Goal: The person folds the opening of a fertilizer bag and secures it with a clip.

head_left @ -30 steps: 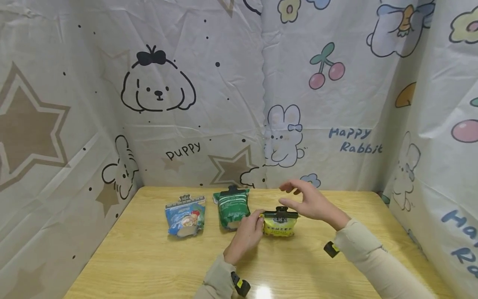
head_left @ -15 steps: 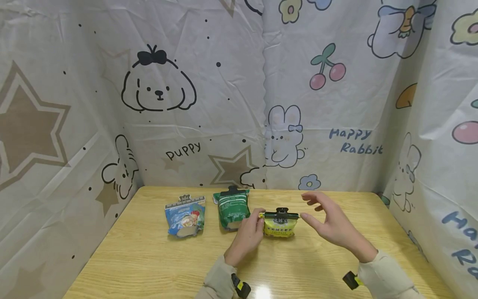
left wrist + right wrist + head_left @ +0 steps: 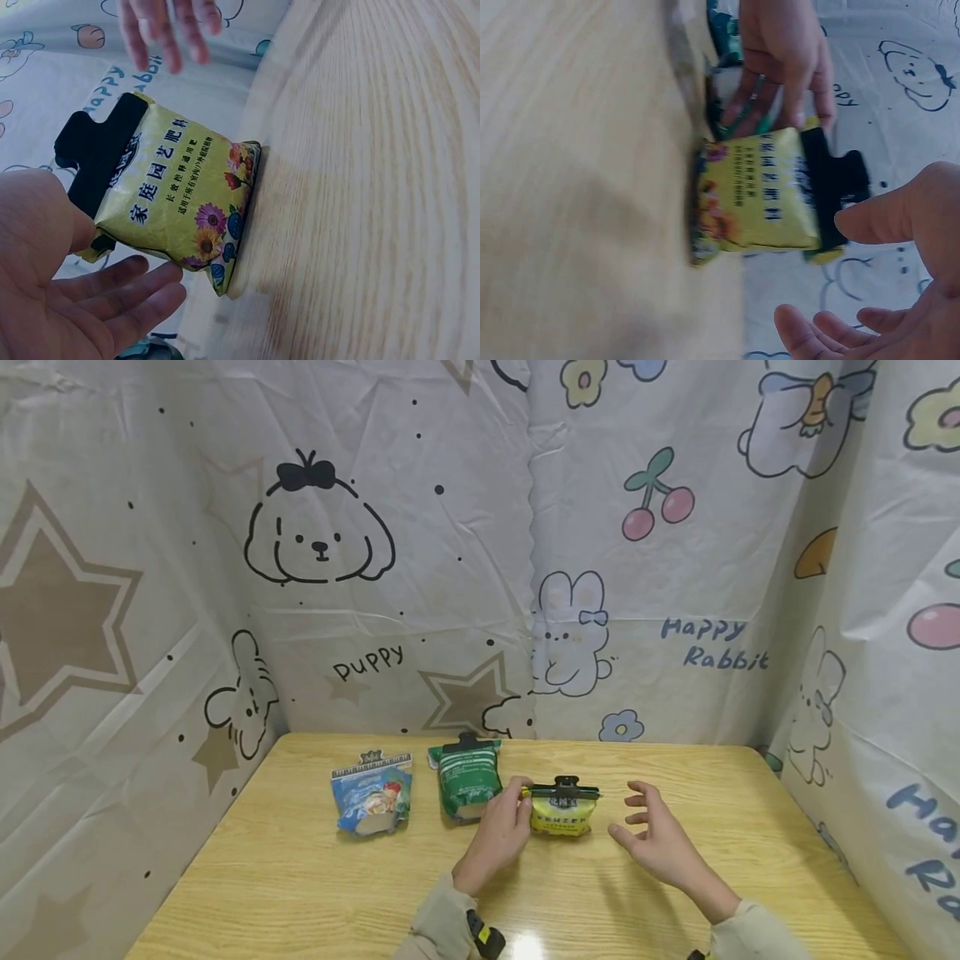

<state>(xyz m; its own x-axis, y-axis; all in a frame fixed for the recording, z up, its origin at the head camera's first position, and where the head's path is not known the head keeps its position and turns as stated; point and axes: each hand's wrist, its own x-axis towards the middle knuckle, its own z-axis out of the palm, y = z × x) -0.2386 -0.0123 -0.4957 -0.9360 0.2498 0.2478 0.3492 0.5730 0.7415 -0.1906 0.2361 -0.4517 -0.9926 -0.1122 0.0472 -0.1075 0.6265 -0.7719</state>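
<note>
A small yellow fertilizer bag (image 3: 562, 818) with printed flowers stands upright on the table, its top closed by a black clip (image 3: 566, 792). At the bag's upper left corner, my left hand (image 3: 495, 831) pinches the end of the folded top between thumb and index finger. Its other fingers lie loose behind the bag in the left wrist view. My right hand (image 3: 663, 843) is apart from the bag, to its right, with fingers relaxed and nothing in them. The right wrist view shows the bag's printed side (image 3: 761, 191) and the thumb in front of the clip.
Left of the yellow bag stands a green bag (image 3: 468, 781) with a black clip, close beside my left hand. Further left is a blue bag (image 3: 372, 802) with a clip on top. Printed cloth (image 3: 450, 568) hangs around the wooden table (image 3: 300, 885).
My right hand has drawn away from the clip, rightward and then down toward me. The left hand stays at the bag's corner, and the bag has barely shifted.
</note>
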